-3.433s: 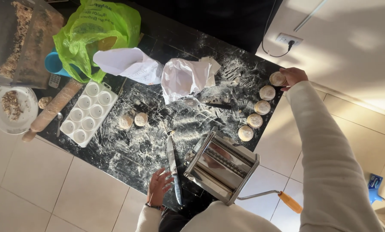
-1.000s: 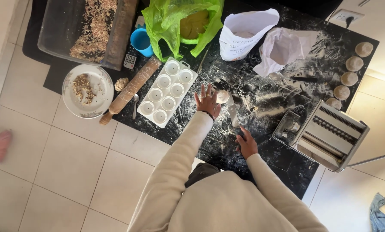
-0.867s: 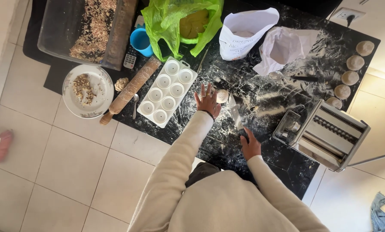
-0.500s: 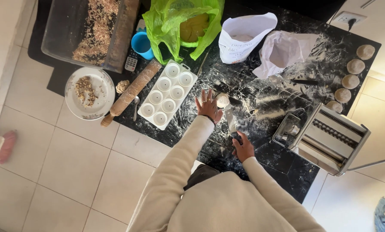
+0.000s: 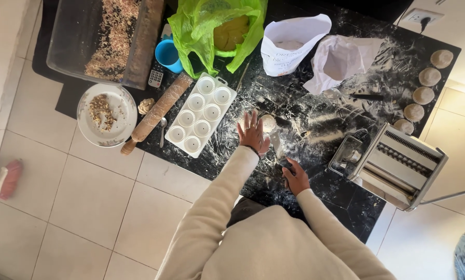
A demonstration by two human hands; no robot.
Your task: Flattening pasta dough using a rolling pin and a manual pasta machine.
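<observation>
— Where are our hands?
— Our left hand (image 5: 252, 133) lies spread flat, empty, beside the dough ball (image 5: 268, 123); our right hand (image 5: 295, 176) grips the knife (image 5: 277, 147).
— What crowds us?
— White mould tray (image 5: 201, 115) left, pasta machine (image 5: 396, 166) right.

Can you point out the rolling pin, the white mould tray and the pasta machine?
rolling pin (image 5: 159, 110), head view, middle of its barrel.
white mould tray (image 5: 201, 114), head view, flat centre between cups.
pasta machine (image 5: 405, 165), head view, its top rollers.
</observation>
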